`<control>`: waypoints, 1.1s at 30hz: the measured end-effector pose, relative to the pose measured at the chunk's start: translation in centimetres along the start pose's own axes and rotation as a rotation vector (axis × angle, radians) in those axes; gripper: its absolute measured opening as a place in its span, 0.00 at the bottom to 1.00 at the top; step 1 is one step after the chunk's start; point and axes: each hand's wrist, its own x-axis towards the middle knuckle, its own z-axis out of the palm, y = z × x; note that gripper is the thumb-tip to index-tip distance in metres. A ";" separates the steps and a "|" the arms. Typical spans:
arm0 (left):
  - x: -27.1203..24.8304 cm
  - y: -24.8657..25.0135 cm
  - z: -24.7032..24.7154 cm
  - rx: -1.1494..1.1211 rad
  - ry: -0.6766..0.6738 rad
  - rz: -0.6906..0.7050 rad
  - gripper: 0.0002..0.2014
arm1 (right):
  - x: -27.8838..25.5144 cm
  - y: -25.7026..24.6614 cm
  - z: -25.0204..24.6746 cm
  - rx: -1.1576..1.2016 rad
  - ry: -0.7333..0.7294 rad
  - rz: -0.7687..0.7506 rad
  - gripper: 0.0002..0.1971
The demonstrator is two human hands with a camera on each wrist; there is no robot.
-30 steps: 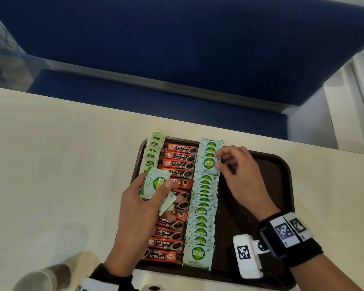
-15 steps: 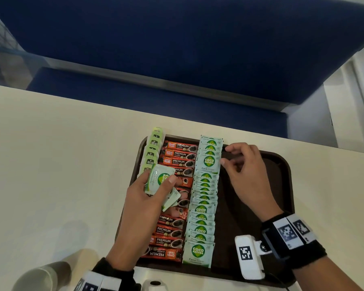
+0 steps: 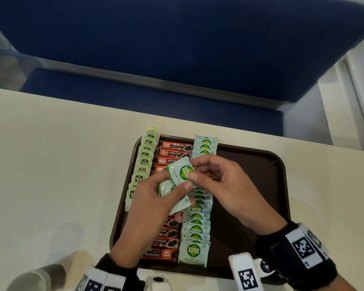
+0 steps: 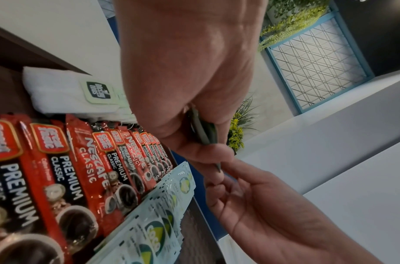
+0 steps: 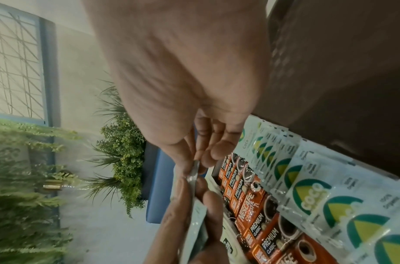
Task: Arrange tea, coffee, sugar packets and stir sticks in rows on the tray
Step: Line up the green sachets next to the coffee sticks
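Note:
A brown tray [image 3: 263, 164] holds three rows: tea bags [image 3: 144, 162] on the left, red coffee sachets [image 3: 172, 153] in the middle, pale green sugar packets [image 3: 195, 227] to their right. Above the rows my left hand [image 3: 177, 192] grips a small stack of sugar packets [image 3: 166, 189]. My right hand [image 3: 194, 170] pinches the top sugar packet [image 3: 180, 170] of that stack by its corner. The left wrist view shows the held packets [image 4: 203, 132] edge-on under my thumb, with the coffee row [image 4: 81, 169] below. In the right wrist view my fingertips [image 5: 208, 157] pinch the packet's edge [image 5: 195, 171].
The tray lies on a cream table [image 3: 51, 164], close to its near edge. A grey cylinder [image 3: 36, 278] lies at the lower left of the table. A blue bench [image 3: 177, 49] runs beyond the far edge. No stir sticks are in view.
My right hand left the far end of the sugar row and came to the left hand's stack, pinching its top packet. My left hand shifted right, over the rows.

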 end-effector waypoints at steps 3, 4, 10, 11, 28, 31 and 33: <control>0.1 -0.2 0.0 0.006 0.023 -0.010 0.06 | 0.1 0.3 -0.5 -0.012 -0.007 -0.010 0.08; 0.1 -0.2 0.0 0.014 0.039 -0.010 0.07 | 0.1 0.4 -0.7 -0.028 -0.013 -0.015 0.08; 0.7 -0.5 0.1 0.003 0.126 0.011 0.03 | 0.3 0.2 -1.7 -0.049 0.010 -0.043 0.10; 0.8 -0.6 0.2 0.004 0.130 0.015 0.03 | 0.2 0.3 -1.7 -0.026 0.018 -0.033 0.10; 1.0 -1.6 -1.1 -0.046 0.208 -0.018 0.05 | 2.5 3.8 -4.1 -0.325 0.184 -0.097 0.10; 1.0 -1.5 -1.1 -0.047 0.207 -0.021 0.05 | 2.4 3.9 -3.6 -0.351 0.196 -0.095 0.09; 1.0 -1.5 -1.3 -0.040 0.206 -0.019 0.05 | 2.3 4.0 -3.4 -0.352 0.212 -0.090 0.08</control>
